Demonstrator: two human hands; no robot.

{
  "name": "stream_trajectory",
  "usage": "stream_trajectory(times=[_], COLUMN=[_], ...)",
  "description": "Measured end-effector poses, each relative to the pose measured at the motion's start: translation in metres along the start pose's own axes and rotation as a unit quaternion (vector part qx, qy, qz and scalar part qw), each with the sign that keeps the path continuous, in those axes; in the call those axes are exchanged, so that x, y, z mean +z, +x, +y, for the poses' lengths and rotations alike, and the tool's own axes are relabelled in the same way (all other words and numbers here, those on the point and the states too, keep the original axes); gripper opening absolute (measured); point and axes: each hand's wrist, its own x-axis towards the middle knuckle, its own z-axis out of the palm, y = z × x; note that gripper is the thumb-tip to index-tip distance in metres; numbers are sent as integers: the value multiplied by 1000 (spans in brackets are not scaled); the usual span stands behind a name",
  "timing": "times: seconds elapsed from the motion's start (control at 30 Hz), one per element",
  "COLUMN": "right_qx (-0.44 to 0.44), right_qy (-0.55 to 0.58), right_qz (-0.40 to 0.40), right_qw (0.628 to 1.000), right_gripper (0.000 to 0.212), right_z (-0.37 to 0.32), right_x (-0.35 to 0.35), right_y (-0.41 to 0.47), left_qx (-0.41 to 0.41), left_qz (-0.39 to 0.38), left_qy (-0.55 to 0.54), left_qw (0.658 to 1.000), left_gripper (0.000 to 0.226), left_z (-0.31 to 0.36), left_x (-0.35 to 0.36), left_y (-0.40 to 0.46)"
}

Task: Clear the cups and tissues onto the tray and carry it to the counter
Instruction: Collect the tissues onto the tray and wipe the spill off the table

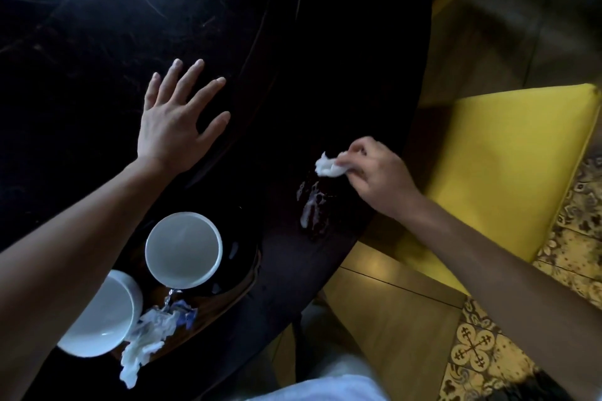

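Crumpled tissue [329, 167] pinched in right hand [374, 177], presumably for tray [241, 265]; left hand [174, 122] spread flat, bracing on table [97, 26].

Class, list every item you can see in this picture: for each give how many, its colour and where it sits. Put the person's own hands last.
Round dark table: one, black, fills the left of the view.
Dark wooden tray: one, brown-black, at the table's near edge.
White ceramic cups: two, white, on the tray, the second nearer and to the left.
Crumpled tissues: one heap, white with blue, on the tray beside the cups.
Wet smear: one, pale, on the table near its right edge.
Small tissue wad: one, white, above the smear.
Yellow seat cushion: one, right of the table.
Patterned floor tiles: yellow-brown, lower right.
Left hand: fingers spread over the table.
Right hand: pinches the wad.
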Motion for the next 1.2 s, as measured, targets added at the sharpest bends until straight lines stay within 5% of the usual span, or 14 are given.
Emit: stream_trajectory(times=[0.17, 0.3, 0.63, 0.83, 1.2], right_qx=[106, 202, 143, 186, 51], right_qy=[18, -1, 121, 113, 116], right_qz=[153, 148, 47, 144, -3], right_qw=[982, 968, 981, 965, 992], right_gripper=[29, 30, 28, 26, 23], right_z=[33, 58, -56, -36, -94], right_x=[-23, -25, 45, 25, 72], right_y=[11, 15, -63, -12, -69], left_qx=[0, 2, 0, -1, 2], left_qz=[-4, -1, 4, 3, -1], left_qy=[1, -1, 1, 5, 5], left_qw=[1000, 1000, 1000, 1000, 1000], left_gripper=[59, 58, 58, 58, 59], left_z=[-1, -1, 0, -2, -2], left_x=[1, 1, 2, 2, -1], left_y=[-2, -2, 2, -1, -1])
